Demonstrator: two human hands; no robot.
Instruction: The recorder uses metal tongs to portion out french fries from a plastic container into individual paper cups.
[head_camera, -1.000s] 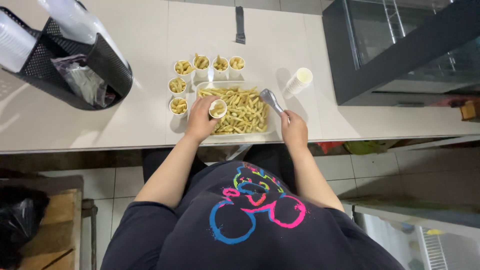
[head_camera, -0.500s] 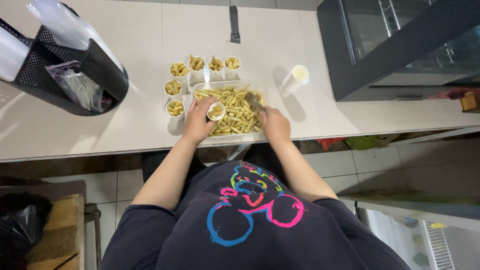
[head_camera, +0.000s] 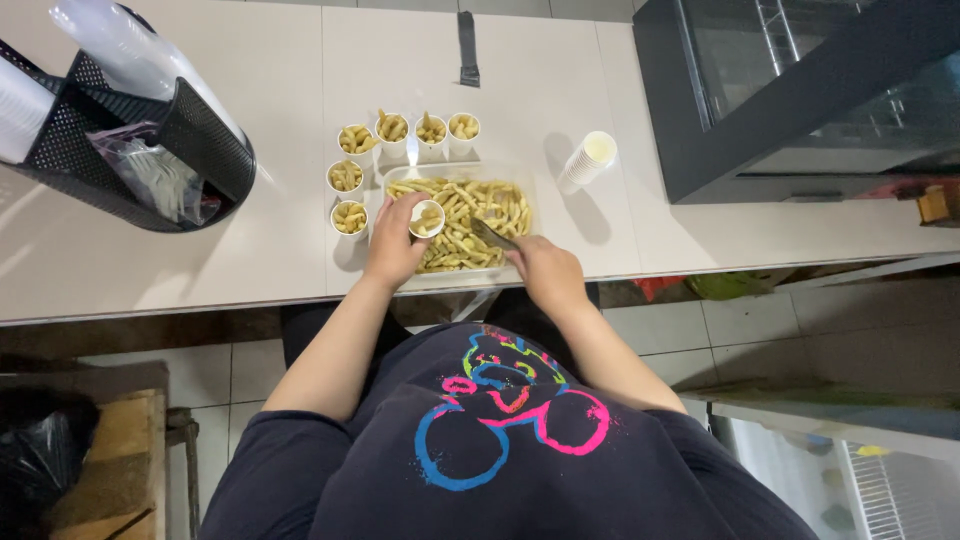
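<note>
My left hand (head_camera: 393, 248) holds a small white paper cup (head_camera: 427, 217) over the left side of a clear tray (head_camera: 455, 167) full of pale yellow fries. A few fries lie in the cup. My right hand (head_camera: 545, 273) grips metal tongs (head_camera: 492, 235) whose tips reach into the fries near the cup. Several filled cups (head_camera: 348, 176) stand in an arc around the tray's top-left corner on the white counter (head_camera: 270, 130).
A stack of empty paper cups (head_camera: 586, 160) lies on its side right of the tray. A black mesh basket (head_camera: 130, 150) with plastic bags and cup sleeves sits at the left. A dark glass cabinet (head_camera: 800, 90) stands at the right. A dark flat tool (head_camera: 467, 48) lies at the counter's far edge.
My right hand has moved left with the tongs, from beyond the tray's right side into the fries. The left hand with the cup has stayed over the tray.
</note>
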